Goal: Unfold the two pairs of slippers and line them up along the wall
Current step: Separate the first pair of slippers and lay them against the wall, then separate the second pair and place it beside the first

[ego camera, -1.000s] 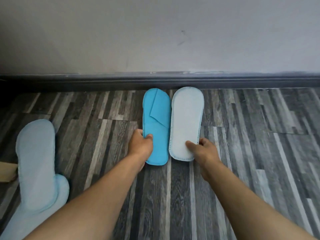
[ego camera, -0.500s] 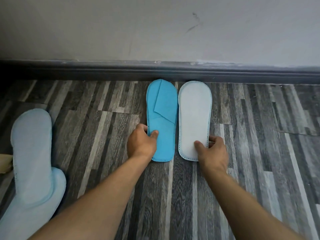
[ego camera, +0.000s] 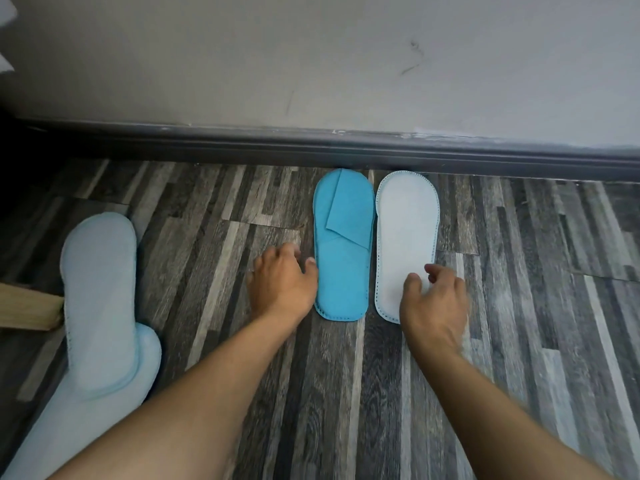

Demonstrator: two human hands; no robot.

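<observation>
Two flat slippers lie side by side with their toes at the dark skirting board. The bright blue slipper (ego camera: pixel 343 251) lies upper side up with its strap folded flat. The pale slipper (ego camera: pixel 405 237) to its right shows its whitish sole. My left hand (ego camera: pixel 280 285) hovers just left of the blue slipper's heel, fingers apart, holding nothing. My right hand (ego camera: pixel 433 299) hangs over the pale slipper's heel, fingers loose, not gripping. At the far left, a second pale blue pair (ego camera: pixel 100 306) lies stacked and overlapping on the floor.
A grey wall (ego camera: pixel 311 64) with a dark skirting board (ego camera: pixel 242 147) runs across the top. The floor is grey striped wood-look planks (ego camera: pixel 519 271). A light wooden piece (ego camera: pixel 24 306) pokes in at the left edge beside the stacked pair.
Both hands have let go of the slippers' heels and lifted back slightly. The two slippers stay lined up against the skirting board.
</observation>
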